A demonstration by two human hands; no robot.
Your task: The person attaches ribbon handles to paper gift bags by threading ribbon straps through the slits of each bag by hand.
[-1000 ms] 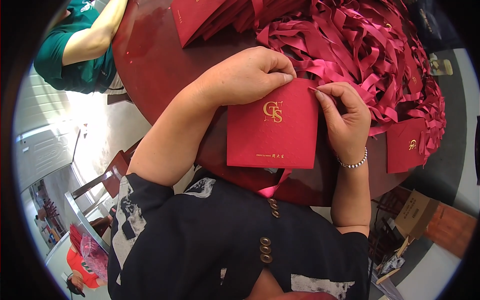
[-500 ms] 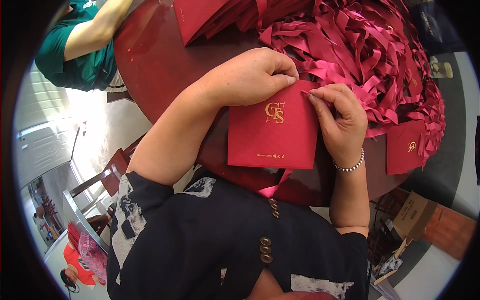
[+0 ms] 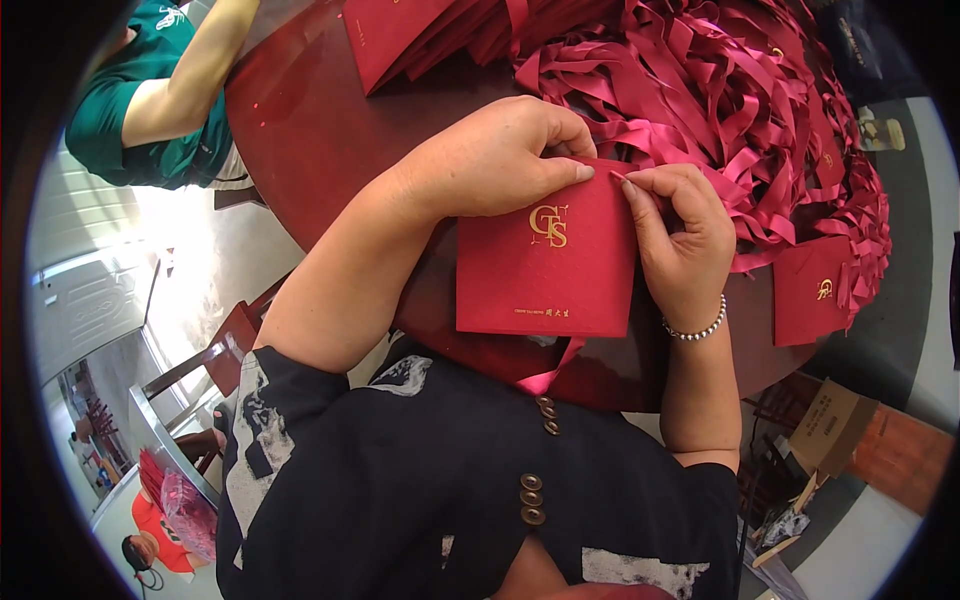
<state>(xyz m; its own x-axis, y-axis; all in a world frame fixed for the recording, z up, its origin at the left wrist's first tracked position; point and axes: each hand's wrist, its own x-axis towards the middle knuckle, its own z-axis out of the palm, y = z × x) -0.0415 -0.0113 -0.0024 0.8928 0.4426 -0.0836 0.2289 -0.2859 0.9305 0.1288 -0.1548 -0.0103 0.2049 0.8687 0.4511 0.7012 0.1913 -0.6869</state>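
Observation:
A flat red paper gift bag point(image 3: 545, 275) with gold print lies in front of me over the table's near edge. At its upper edge my left hand point(image 3: 535, 150) is closed, thumb on the front face and fingers behind it. By the upper right corner my right hand point(image 3: 685, 220), wearing a beaded bracelet, pinches the small tip of a red ribbon point(image 3: 618, 177) between thumb and forefinger. A pink-red ribbon tail point(image 3: 545, 382) hangs out below the bag. What the left fingers do behind the bag is hidden.
The dark red round table point(image 3: 300, 130) holds a big heap of red ribbons point(image 3: 720, 120), stacked red bags point(image 3: 430, 40) and another red bag point(image 3: 810, 290) at right. A person in green point(image 3: 150, 115) sits far left. A cardboard box point(image 3: 830, 425) stands lower right.
The right fingertips with the ribbon tip have shifted slightly up along the bag's corner. The left thumb has slid a little on the upper edge. At far left, the other person's arm has moved.

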